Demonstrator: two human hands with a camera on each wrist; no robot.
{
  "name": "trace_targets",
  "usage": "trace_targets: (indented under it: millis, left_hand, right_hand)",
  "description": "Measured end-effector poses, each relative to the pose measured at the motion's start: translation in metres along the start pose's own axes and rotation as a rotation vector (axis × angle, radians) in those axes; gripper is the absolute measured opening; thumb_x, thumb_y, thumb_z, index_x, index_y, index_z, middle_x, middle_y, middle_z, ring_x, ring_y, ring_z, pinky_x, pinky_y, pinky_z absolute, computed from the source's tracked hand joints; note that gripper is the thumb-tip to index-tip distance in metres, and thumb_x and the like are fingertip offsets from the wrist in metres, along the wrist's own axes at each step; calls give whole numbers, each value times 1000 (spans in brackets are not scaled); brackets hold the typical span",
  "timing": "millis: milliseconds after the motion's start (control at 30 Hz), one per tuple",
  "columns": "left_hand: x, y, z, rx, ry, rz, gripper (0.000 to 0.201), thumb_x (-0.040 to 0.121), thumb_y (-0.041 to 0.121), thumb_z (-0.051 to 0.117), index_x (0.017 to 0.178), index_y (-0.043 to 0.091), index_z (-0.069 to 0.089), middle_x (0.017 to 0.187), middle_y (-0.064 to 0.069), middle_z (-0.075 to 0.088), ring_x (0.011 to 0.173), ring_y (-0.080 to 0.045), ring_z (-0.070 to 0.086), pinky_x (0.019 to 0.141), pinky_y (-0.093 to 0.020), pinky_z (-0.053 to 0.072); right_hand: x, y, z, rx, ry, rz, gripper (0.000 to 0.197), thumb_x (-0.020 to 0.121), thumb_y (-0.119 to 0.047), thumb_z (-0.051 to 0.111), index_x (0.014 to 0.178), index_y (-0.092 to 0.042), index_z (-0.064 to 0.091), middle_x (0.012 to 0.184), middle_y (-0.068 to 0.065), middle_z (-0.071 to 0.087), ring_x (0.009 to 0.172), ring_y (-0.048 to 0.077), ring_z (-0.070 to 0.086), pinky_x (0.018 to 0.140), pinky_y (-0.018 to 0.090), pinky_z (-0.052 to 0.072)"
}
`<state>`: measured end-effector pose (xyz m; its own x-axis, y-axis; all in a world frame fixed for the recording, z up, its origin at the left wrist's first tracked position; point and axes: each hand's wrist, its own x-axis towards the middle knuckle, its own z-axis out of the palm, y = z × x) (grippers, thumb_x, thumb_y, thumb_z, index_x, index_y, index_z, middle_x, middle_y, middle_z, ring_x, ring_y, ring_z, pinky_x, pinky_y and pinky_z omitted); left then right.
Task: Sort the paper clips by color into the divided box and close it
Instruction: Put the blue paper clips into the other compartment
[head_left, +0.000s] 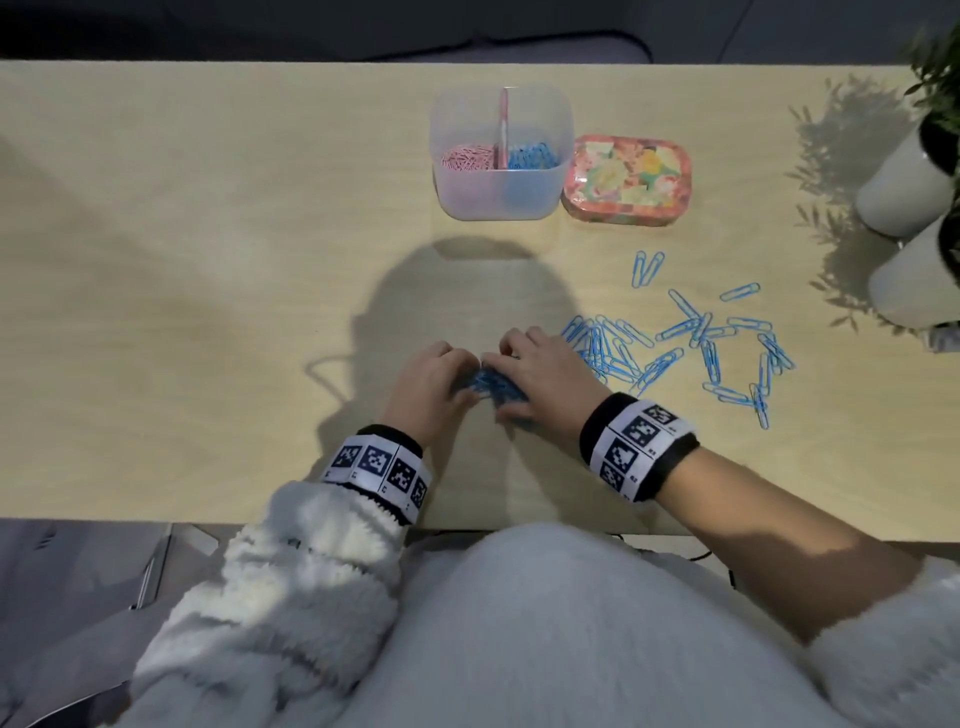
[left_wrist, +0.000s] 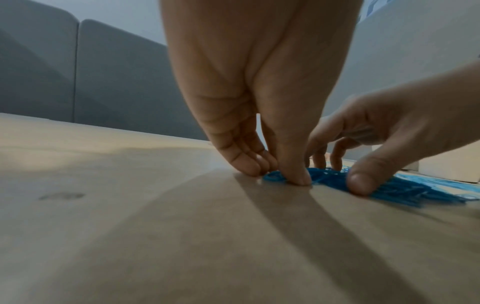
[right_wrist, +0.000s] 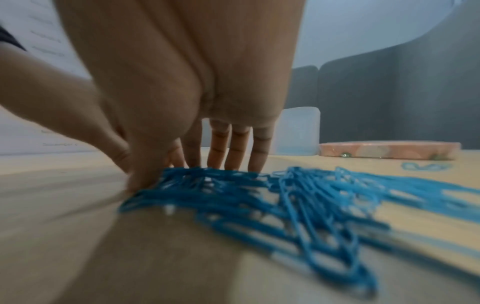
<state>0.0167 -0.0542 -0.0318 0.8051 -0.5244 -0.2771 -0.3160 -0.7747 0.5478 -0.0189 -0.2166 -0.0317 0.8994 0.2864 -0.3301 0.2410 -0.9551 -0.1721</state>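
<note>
The divided box (head_left: 501, 156) already held pink clips on its left side and blue on its right; its floral lid (head_left: 627, 180) lay just beside it. Both the left hand (head_left: 435, 384) and right hand (head_left: 540, 375) pinched, fingers curled, a bunch of blue clips (head_left: 493, 388) on the table (head_left: 208, 260), with loose blue clips (head_left: 691, 343) left to its right. The hands hid most of the bunch.

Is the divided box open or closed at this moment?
Open. The divided box has no lid on top, so the pink and blue clips inside show. The floral lid lies beside it on the table.

The lid (head_left: 627, 181) sits just right of the box (head_left: 501, 156); loose clips (head_left: 675, 343) lie nearer, right of it.
</note>
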Motion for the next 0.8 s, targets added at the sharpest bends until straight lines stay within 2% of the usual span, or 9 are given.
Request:
trace_targets:
  millis: [67,200,367,500,567,700,800]
  left_hand:
    - [4,3,1,23,2,9,21,80,13,65,99,5,65,98,-14,60,90,-28,57,74,-26,38]
    - [11,9,3,67,-19,9,17,83,10,60,98,3,63,99,-17,59,91,-32,56,78,-37,42]
    - [12,8,8,75,-12,-26,16,85,11,58,98,2,60,102,-17,58,95,-31,53,80,-37,39]
    - [11,8,13,126,11,-13,14,87,10,56,98,2,59,105,-17,56,97,-33,51,80,-35,36]
    - [13,10,12,134,6,-16,15,87,10,54,99,2,58,106,-17,56,98,-33,50,79,-35,36]
    - [16,11,8,164,-24,-29,18,88,12,53,104,5,55,107,-15,57,101,-32,50,78,-38,36]
    - [18,12,8,228,-68,-22,18,91,15,50,106,7,56,110,-13,56,104,-32,50,81,-39,39]
  right_hand:
    - [-2,-4,2,69,31,22,43,83,-31,58,123,-17,52,119,9,49,111,30,44,89,41,36]
    - [-2,-7,3,226,42,83,30,89,-14,50,117,-10,60,113,11,54,109,29,46,92,42,40]
    - [5,-7,1,198,41,153,23,90,-8,48,108,-8,63,107,12,57,109,29,49,86,41,47]
    - [3,-2,6,169,75,119,21,89,-6,47,102,-5,64,102,14,57,105,31,49,77,40,41]
    - [3,4,5,181,74,116,22,90,-9,48,101,-5,66,101,14,59,104,31,50,79,40,43]
    - [3,16,-8,309,68,159,24,89,-10,51,104,-5,69,102,17,64,103,34,55,85,39,39]
    - [5,27,-32,564,236,271,19,84,-10,61,98,-4,72,93,15,71,90,31,62,82,36,44]
